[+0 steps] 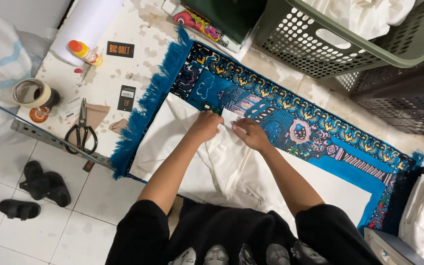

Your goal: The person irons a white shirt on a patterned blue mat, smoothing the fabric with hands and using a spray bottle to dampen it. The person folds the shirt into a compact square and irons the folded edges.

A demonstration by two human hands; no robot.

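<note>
Head view: left hand (205,125) and right hand (251,134) fingers pinch the far edge of the white cloth (231,167) lying on the blue patterned rug (290,122) on the desk (109,73); uneven pull could skew the fold, and slack cloth nearest the fingers may bunch.

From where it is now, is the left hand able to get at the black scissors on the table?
Probably yes: the scissors lie uncovered left of the left hand, only blue fringe and bare tabletop between.
</note>
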